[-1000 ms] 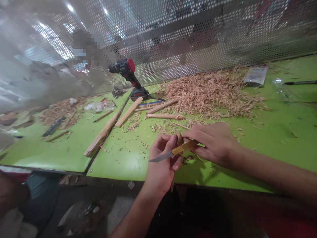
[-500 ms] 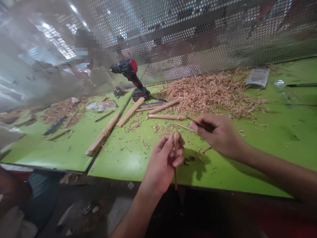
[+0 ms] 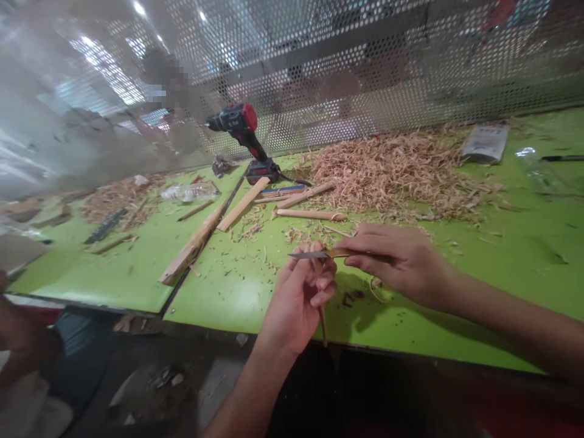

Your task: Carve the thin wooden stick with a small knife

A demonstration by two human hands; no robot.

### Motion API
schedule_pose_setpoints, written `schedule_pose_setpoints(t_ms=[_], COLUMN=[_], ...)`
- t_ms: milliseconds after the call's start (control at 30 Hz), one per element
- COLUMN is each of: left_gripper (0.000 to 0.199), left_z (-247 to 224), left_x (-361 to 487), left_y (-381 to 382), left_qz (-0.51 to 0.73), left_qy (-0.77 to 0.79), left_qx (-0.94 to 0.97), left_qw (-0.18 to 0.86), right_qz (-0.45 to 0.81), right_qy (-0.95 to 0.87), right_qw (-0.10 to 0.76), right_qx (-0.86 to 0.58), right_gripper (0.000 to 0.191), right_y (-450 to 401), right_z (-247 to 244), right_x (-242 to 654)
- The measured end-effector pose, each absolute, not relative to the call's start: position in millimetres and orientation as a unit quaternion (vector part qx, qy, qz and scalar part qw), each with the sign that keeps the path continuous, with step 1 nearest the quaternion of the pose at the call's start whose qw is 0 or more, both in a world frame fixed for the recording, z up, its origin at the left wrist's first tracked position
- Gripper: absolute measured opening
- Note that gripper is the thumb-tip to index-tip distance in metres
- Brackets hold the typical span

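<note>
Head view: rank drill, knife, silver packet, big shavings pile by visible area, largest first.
1. Shavings pile
2. Drill
3. Silver packet
4. Knife, its handle partly hidden by the right hand

This is a workshop: a cordless drill (image 3: 246, 137) stands on a green desk (image 3: 237, 292) beside a large heap of curly wood shavings (image 3: 392, 173), with cut wooden strips (image 3: 194, 246) lying about and a perforated screen (image 3: 365, 73) rising behind.
</note>
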State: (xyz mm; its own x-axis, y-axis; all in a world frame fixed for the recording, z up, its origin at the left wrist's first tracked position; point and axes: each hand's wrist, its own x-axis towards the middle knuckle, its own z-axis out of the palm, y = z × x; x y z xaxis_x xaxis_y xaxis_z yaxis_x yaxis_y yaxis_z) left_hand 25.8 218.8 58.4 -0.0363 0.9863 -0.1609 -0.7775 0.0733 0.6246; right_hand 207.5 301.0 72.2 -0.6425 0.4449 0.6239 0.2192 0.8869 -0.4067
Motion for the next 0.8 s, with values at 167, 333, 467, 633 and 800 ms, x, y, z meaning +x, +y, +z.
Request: schedule_pose_setpoints(t_ms=[167, 333, 467, 633, 800], left_gripper=[0.029, 0.036, 0.042, 0.047, 0.049], left_z=[62, 61, 60, 61, 63], left_x=[26, 25, 25, 24, 23], left_y=[220, 218, 218, 217, 216], left_qz=[0.662, 0.678, 0.678, 0.676, 0.672], left_qy=[0.304, 0.271, 0.268, 0.281, 0.282], left_qx=[0.159, 0.179, 0.192, 0.218, 0.236], left_qw=[0.666, 0.66, 0.657, 0.645, 0.642], right_qz=[0.089, 0.052, 0.02, -0.026, -0.033], right_qy=[-0.897, -0.897, -0.9, -0.896, -0.907], right_qw=[0.386, 0.402, 0.405, 0.417, 0.394], right_qx=[-0.195, -0.179, -0.157, -0.149, -0.144], right_gripper=[0.031, 0.032, 0.03, 0.029, 0.032], right_y=[303, 303, 304, 306, 304], right_z=[64, 60, 59, 61, 71], right_x=[210, 210, 212, 214, 216])
